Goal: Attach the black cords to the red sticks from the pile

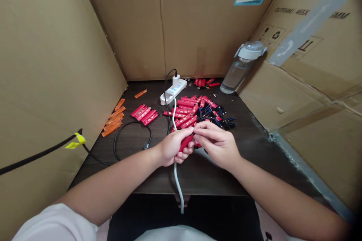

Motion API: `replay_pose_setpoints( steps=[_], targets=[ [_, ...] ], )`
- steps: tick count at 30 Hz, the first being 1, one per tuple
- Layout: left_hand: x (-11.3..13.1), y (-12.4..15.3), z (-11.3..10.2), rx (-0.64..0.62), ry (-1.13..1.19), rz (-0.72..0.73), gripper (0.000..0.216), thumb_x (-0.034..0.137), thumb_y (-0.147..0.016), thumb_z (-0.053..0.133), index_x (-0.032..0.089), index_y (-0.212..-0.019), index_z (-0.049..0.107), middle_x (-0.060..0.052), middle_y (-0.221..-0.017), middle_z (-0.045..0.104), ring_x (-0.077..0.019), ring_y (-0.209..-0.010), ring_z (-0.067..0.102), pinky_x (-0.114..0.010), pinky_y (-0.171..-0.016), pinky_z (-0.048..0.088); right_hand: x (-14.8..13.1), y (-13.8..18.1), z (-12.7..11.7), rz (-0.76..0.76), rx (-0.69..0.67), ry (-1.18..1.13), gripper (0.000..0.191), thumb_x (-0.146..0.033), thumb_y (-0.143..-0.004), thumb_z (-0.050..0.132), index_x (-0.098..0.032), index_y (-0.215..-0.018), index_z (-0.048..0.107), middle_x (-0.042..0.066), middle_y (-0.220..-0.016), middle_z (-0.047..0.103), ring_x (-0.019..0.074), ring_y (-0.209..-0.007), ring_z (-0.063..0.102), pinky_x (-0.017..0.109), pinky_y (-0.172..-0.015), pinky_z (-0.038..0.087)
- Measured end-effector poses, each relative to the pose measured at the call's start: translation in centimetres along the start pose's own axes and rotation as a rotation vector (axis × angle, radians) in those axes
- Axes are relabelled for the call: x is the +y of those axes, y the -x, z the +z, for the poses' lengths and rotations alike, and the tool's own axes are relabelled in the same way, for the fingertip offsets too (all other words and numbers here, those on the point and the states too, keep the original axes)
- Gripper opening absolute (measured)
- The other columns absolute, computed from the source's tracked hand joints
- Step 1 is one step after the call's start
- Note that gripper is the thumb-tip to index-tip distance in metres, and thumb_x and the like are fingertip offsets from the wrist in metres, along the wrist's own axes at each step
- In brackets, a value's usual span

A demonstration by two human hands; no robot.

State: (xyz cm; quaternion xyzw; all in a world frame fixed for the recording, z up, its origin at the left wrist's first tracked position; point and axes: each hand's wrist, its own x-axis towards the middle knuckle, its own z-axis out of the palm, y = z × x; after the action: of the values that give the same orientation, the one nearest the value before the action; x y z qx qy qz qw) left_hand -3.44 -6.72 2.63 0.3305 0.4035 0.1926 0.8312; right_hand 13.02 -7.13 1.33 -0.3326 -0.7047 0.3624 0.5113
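Note:
My left hand is closed around a red lighter-shaped piece, and a white cable runs through or beside that fist and hangs off the table's front edge. My right hand pinches the top end of the same red piece with its fingertips. Both hands meet over the dark table, just in front of a loose pile of red pieces mixed with small black parts.
A neat row of red pieces and a stack of orange strips lie to the left. A white power strip, a black cable, and a leaning clear water bottle stand behind. Cardboard walls enclose the table.

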Motion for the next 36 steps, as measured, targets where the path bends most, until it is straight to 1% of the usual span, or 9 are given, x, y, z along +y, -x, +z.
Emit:
replay_pose_setpoints(
  steps=[7, 10, 12, 14, 16, 21, 25, 29, 36],
  targets=[
    [-0.3, -0.2, 0.2, 0.063, 0.062, 0.044, 0.047, 0.059, -0.085, 0.039, 0.017, -0.061, 0.041, 0.006, -0.046, 0.032, -0.0026, -0.031, 0.020, -0.014, -0.031, 0.010, 0.2, 0.5, 0.8, -0.103, -0.001, 0.005, 0.025, -0.014, -0.088, 0.057, -0.027, -0.104, 0.071, 0.006, -0.094, 0.062, 0.0147, -0.077, 0.063, 0.029, -0.064, 0.057],
    [-0.1, -0.3, 0.0, 0.061, 0.083, 0.028, 0.047, 0.058, -0.086, 0.037, 0.018, -0.062, 0.041, 0.006, -0.045, 0.033, -0.0029, -0.030, 0.019, -0.014, -0.030, 0.011, 0.1, 0.1, 1.0, -0.190, -0.017, 0.051, 0.028, -0.010, -0.087, 0.056, -0.027, -0.106, 0.070, 0.006, -0.092, 0.061, 0.0149, -0.080, 0.062, 0.031, -0.070, 0.056],
    [0.2, -0.2, -0.3, 0.030, 0.105, 0.013, 0.048, 0.059, -0.086, 0.036, 0.018, -0.063, 0.041, 0.006, -0.045, 0.033, -0.0028, -0.030, 0.019, -0.013, -0.030, 0.011, 0.1, -0.1, 1.0, -0.196, -0.023, 0.065, 0.028, -0.010, -0.088, 0.056, -0.026, -0.107, 0.069, 0.006, -0.094, 0.062, 0.0163, -0.087, 0.061, 0.034, -0.077, 0.055],
    [0.7, 0.0, -0.8, -0.020, 0.139, 0.032, 0.048, 0.059, -0.088, 0.035, 0.017, -0.065, 0.043, 0.006, -0.046, 0.034, -0.0029, -0.030, 0.020, -0.013, -0.029, 0.013, 0.2, -0.2, 1.0, -0.153, -0.046, 0.030, 0.028, -0.013, -0.088, 0.056, -0.025, -0.111, 0.067, 0.008, -0.101, 0.061, 0.0180, -0.093, 0.061, 0.035, -0.081, 0.055],
    [1.2, 0.3, -1.3, -0.079, 0.187, 0.085, 0.048, 0.057, -0.090, 0.032, 0.017, -0.068, 0.046, 0.005, -0.047, 0.036, -0.0034, -0.030, 0.022, -0.013, -0.029, 0.016, 0.4, -0.1, 0.9, -0.090, -0.050, -0.053, 0.028, -0.018, -0.088, 0.058, -0.024, -0.114, 0.065, 0.010, -0.107, 0.060, 0.0192, -0.096, 0.062, 0.035, -0.079, 0.056],
    [1.8, 0.8, -2.4, -0.252, 0.283, 0.174, 0.050, 0.053, -0.094, 0.027, 0.016, -0.072, 0.053, 0.004, -0.045, 0.036, -0.0057, -0.031, 0.024, -0.014, -0.029, 0.020, 1.9, -0.3, -0.1, 0.112, 0.147, -0.162, 0.026, -0.029, -0.082, 0.067, -0.022, -0.107, 0.066, 0.007, -0.101, 0.066, 0.0192, -0.093, 0.064, 0.035, -0.082, 0.056],
    [1.6, 0.6, -3.0, -0.380, 0.326, 0.197, 0.049, 0.047, -0.094, 0.028, 0.015, -0.068, 0.055, 0.004, -0.042, 0.035, -0.0065, -0.030, 0.024, -0.014, -0.029, 0.022, 3.4, -0.7, -1.2, 0.269, 0.238, -0.206, 0.031, -0.034, -0.078, 0.071, -0.020, -0.105, 0.066, 0.007, -0.099, 0.068, 0.0194, -0.091, 0.065, 0.035, -0.080, 0.056],
    [1.6, 0.7, -3.2, -0.421, 0.338, 0.217, 0.046, 0.043, -0.091, 0.030, 0.015, -0.065, 0.055, 0.004, -0.041, 0.033, -0.0063, -0.030, 0.020, -0.015, -0.029, 0.024, 4.2, -0.8, -1.7, 0.310, 0.271, -0.252, 0.032, -0.035, -0.075, 0.075, -0.022, -0.103, 0.068, 0.006, -0.100, 0.068, 0.0186, -0.093, 0.063, 0.032, -0.081, 0.054],
    [1.6, 1.4, -2.9, -0.409, 0.327, 0.271, 0.043, 0.040, -0.089, 0.031, 0.015, -0.065, 0.056, 0.005, -0.040, 0.029, -0.0058, -0.031, 0.014, -0.014, -0.027, 0.021, 4.3, -1.0, -2.0, 0.358, 0.274, -0.290, 0.033, -0.037, -0.072, 0.077, -0.023, -0.101, 0.069, 0.005, -0.100, 0.068, 0.0166, -0.088, 0.063, 0.031, -0.080, 0.053]
  ],
)
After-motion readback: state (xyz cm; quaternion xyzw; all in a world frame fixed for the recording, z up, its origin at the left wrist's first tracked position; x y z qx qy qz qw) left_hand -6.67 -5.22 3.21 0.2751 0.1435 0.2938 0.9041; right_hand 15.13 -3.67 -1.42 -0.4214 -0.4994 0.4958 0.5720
